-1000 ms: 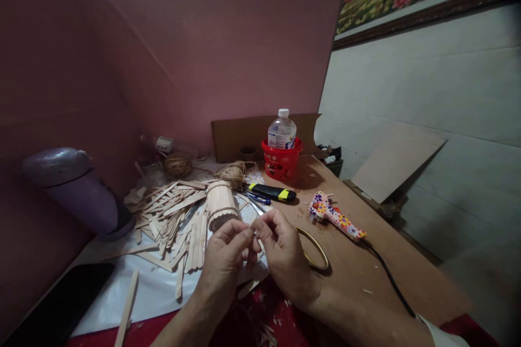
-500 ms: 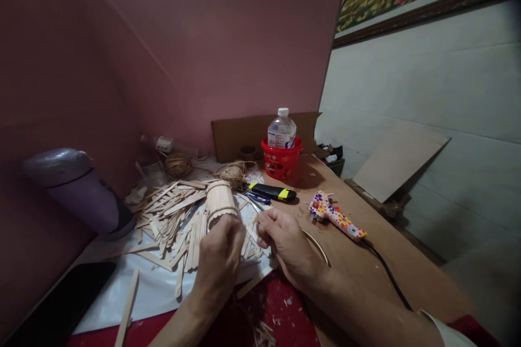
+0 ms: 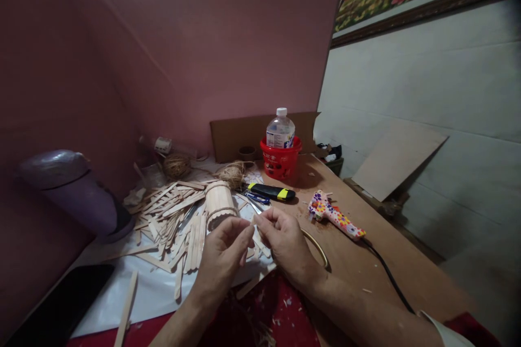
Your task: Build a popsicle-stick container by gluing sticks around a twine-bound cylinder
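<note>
My left hand (image 3: pixel 223 255) and my right hand (image 3: pixel 288 246) meet fingertip to fingertip in front of me. Each has thumb and forefinger pinched together; whatever lies in them is too small to make out. Just behind my left hand, a cylinder of craft sticks (image 3: pixel 218 199) bound with two twine bands lies tilted on the pile of loose craft sticks (image 3: pixel 171 211). Close beyond my right hand are scissors (image 3: pixel 255 205), partly hidden, and a black and yellow utility knife (image 3: pixel 271 191). A curved brass-coloured ring (image 3: pixel 319 248) shows beside my right wrist.
A flower-patterned glue gun (image 3: pixel 336 218) with a black cord lies at right. Behind stand a red tub (image 3: pixel 280 161) holding a plastic bottle (image 3: pixel 280 133), and balls of twine (image 3: pixel 176 165). A purple tumbler (image 3: pixel 81 198) and a dark flat object (image 3: pixel 61 303) are at left.
My left hand has turned from a closed fist, its fingertips reaching right to meet my right hand's. A small pale sliver now shows on the table near my right forearm.
</note>
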`<action>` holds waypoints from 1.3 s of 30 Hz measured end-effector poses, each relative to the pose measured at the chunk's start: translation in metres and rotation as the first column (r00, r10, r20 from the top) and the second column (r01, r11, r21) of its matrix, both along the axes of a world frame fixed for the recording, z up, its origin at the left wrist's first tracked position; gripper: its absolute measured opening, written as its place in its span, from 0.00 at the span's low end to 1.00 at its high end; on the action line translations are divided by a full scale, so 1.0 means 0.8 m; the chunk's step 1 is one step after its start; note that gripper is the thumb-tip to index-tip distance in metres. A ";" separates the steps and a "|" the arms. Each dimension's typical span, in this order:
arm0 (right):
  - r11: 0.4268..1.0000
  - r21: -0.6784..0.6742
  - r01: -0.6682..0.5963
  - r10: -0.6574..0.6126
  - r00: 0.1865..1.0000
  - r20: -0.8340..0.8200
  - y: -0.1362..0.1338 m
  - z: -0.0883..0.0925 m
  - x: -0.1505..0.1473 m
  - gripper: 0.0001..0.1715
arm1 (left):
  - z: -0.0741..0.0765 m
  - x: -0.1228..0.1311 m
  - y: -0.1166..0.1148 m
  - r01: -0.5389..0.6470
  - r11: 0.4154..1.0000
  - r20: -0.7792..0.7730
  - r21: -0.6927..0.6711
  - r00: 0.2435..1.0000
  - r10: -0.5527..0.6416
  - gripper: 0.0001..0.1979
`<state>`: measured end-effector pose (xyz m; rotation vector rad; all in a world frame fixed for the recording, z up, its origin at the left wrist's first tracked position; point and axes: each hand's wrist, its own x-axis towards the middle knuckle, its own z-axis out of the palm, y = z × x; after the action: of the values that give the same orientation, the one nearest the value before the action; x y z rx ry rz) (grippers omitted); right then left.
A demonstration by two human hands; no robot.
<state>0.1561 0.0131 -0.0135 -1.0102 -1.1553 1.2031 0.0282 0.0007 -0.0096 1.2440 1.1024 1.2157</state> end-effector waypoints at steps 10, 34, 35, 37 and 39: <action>0.995 0.094 -0.009 -0.011 0.977 0.213 -0.012 -0.001 -0.003 0.12 | -0.007 0.000 -0.004 -0.136 0.983 -0.203 0.123 0.966 0.159 0.06; 0.997 0.068 -0.031 0.014 0.973 0.232 -0.006 -0.011 -0.004 0.13 | -0.024 -0.004 -0.003 -0.001 0.814 -0.628 0.580 0.637 0.448 0.08; 0.997 0.065 -0.028 0.012 0.972 0.233 -0.005 -0.010 -0.004 0.14 | -0.023 -0.004 -0.002 0.001 0.817 -0.640 0.576 0.622 0.451 0.08; 0.998 0.060 -0.009 -0.005 0.974 0.225 -0.003 -0.008 -0.003 0.15 | -0.020 -0.005 0.000 -0.011 0.840 -0.655 0.543 0.619 0.432 0.07; 0.999 0.052 0.011 -0.021 0.981 0.194 -0.001 -0.005 -0.002 0.15 | -0.015 -0.007 0.001 -0.045 0.881 -0.637 0.472 0.674 0.375 0.07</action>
<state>0.1547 0.0121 -0.0178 -1.1150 -1.3212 1.0747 0.0226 0.0011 -0.0213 2.0922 1.6457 1.2016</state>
